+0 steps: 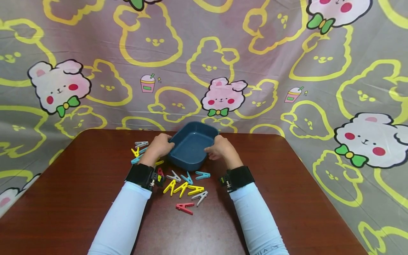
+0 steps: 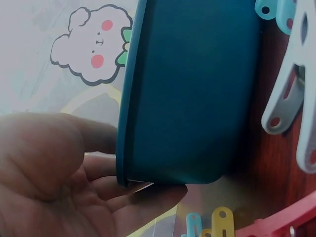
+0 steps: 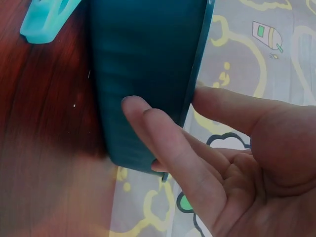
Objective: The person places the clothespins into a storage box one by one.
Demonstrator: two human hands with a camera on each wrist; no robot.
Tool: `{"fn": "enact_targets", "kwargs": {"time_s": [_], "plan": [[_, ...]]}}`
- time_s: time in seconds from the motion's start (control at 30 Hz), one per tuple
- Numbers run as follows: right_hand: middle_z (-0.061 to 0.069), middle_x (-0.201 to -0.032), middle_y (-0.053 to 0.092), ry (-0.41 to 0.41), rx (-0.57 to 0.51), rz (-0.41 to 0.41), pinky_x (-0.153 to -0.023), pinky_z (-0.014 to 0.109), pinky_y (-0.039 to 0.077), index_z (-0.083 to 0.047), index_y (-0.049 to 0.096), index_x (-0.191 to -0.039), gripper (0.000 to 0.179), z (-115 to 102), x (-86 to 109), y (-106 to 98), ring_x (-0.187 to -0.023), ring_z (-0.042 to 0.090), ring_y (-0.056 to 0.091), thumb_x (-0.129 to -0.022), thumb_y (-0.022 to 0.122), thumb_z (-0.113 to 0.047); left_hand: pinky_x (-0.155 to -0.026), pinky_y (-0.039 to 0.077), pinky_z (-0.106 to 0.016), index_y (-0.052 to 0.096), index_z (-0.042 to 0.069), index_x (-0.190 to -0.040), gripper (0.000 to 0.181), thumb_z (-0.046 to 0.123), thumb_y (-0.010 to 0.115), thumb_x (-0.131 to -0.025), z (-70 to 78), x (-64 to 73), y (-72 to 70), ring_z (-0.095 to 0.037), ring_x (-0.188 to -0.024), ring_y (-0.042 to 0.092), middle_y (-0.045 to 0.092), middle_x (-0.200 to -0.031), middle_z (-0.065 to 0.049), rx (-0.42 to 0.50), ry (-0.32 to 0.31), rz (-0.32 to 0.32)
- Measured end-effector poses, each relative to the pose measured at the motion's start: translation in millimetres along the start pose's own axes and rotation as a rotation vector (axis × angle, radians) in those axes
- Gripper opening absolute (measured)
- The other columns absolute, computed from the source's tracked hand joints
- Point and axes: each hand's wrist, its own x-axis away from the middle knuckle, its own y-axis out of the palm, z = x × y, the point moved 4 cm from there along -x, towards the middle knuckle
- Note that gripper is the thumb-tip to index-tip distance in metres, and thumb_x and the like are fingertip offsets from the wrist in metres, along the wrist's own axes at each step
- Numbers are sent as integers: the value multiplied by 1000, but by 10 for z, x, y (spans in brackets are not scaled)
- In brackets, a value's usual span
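Note:
A dark blue plastic basin [image 1: 191, 145] with a raised rim is at the far side of the table, and nothing shows inside it. My left hand [image 1: 160, 144] holds its left side, thumb at the rim and fingers round the outer wall, as the left wrist view shows. On the right side, my right hand [image 1: 220, 147] grips the rim with the thumb, while its fingers [image 3: 168, 143] lie against the outside wall. Several clothespins lie in front of the basin, among them a yellow clothespin [image 1: 181, 188], a red clothespin [image 1: 185, 208] and a blue clothespin [image 1: 203, 175].
More clothespins lie by my left wrist, including a grey clothespin [image 1: 141, 144] and a yellow clothespin [image 1: 135, 152]. The brown wooden table [image 1: 306, 212] ends at a cartoon-printed cloth [image 1: 264, 71] hanging behind it. Black camera bands circle both wrists.

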Motion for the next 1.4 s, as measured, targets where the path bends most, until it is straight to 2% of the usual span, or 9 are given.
{"fn": "enact_targets", "kwargs": {"time_s": [0.1,0.2,0.3,0.4,0.53,0.67,0.93,1.2,1.4], "plan": [[21,-104,82,-25,-8,9,-88,41,69,8,69,-122,36,14,-24,-4,-89,27,84,-102,78,-21,-80,53,-39,59,-7,-150,47,19,51,-111,-19,-29,-13,-33,-98,68,69,-127,-28,-27,-24,0],[23,-106,82,-48,-19,27,-85,40,69,8,71,-123,34,30,-61,4,-89,28,84,-103,75,-20,-73,49,-39,68,-6,-140,43,19,55,-108,-194,-234,27,-28,-86,63,71,-114,-23,-75,-40,9],[24,-118,80,-57,2,52,-86,39,69,7,67,-137,41,51,-111,13,-92,28,84,-107,69,-21,-66,48,-39,78,1,-100,27,21,60,-102,-469,-549,136,-23,-70,58,71,-86,-13,-102,-46,14],[24,-132,76,-69,29,69,-90,40,68,4,59,-151,47,77,-165,32,-98,30,84,-112,61,-22,-59,51,-36,61,8,-73,28,19,63,-99,-465,-536,161,-17,-55,61,54,-63,-2,-86,-62,-23],[23,-143,70,-103,51,80,-95,43,67,1,52,-158,48,113,-222,72,-109,32,80,-116,52,-21,-78,66,-41,66,-2,-93,17,13,69,-100,-98,-86,53,-27,-73,81,72,-86,-19,-51,-77,-86],[24,-140,71,-151,95,94,-94,42,67,1,54,-156,46,129,-249,117,-108,32,80,-114,52,-19,-89,66,-44,67,-8,-109,23,14,68,-102,54,119,14,-32,-86,84,74,-108,-28,-71,-68,-71],[34,-162,47,-134,35,-65,-79,40,69,2,14,-171,72,157,-290,275,-111,42,77,-110,51,-6,-88,67,-41,67,-6,-107,20,13,66,-102,22,69,34,-30,-86,84,75,-108,-27,-73,-69,-61],[30,-152,54,-73,-116,-35,-72,42,69,8,34,-163,57,198,-310,316,-118,45,71,-107,42,-1,-89,67,-42,64,-9,-116,25,12,66,-102,29,59,27,-30,-87,84,73,-113,-28,-65,-81,-73],[28,-167,42,-35,-135,-29,-70,42,69,5,24,-169,62,186,-315,332,-123,46,68,-109,39,-4,-91,67,-41,63,-8,-119,28,15,67,-104,31,72,15,-30,-90,84,72,-115,-27,-64,-92,-81]]}}
